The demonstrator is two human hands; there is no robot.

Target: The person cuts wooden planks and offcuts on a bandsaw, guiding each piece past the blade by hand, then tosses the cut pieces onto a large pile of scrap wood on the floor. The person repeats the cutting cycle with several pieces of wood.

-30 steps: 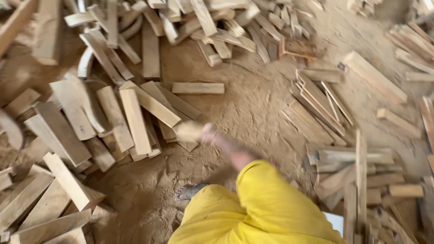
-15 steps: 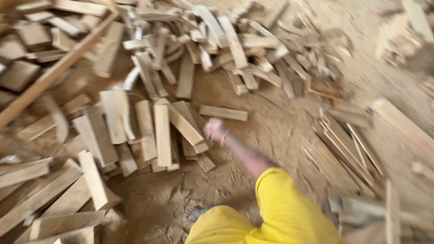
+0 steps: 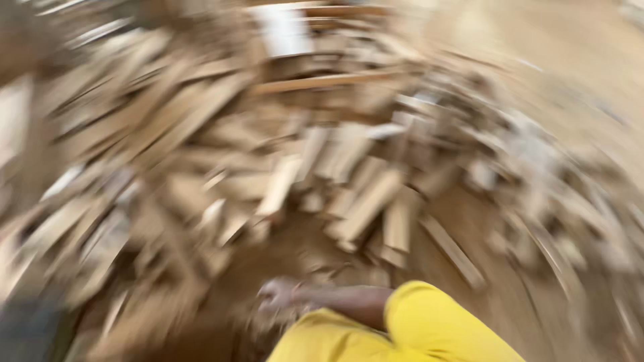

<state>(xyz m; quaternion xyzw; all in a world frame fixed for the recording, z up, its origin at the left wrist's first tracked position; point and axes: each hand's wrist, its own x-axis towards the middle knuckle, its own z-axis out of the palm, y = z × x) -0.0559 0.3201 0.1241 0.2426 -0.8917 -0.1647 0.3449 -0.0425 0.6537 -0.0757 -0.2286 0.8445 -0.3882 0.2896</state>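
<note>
The view is badly smeared, so only broad shapes read. A hand (image 3: pixel 278 295) shows low in the frame, left of centre, at the end of a bare forearm that runs in from the right out of a yellow sleeve (image 3: pixel 416 318); the forearm lies almost level, with the hand at its left end, low over the dirt floor (image 3: pixel 469 221). Which of the person's hands this is cannot be told, and the other is not seen. The fingers look curled into a loose fist, but the blur hides whether they close on anything, so the grip cannot be told. The wood nearest the hand is a small blurred clump of scraps (image 3: pixel 329 271) just above and to its right, lying on the floor; their long axes cannot be made out. Farther up, a plank (image 3: pixel 365 204) lies with its long axis running from lower left to upper right, and beside it a shorter block (image 3: pixel 397 224) stands nearly upright in the frame. A thin slat (image 3: pixel 453 251) to the right slants from upper left to lower right. Behind them spreads a wide pile (image 3: pixel 201 134) of offcuts, with one long strip (image 3: pixel 322 82) running almost level across its top.
</note>
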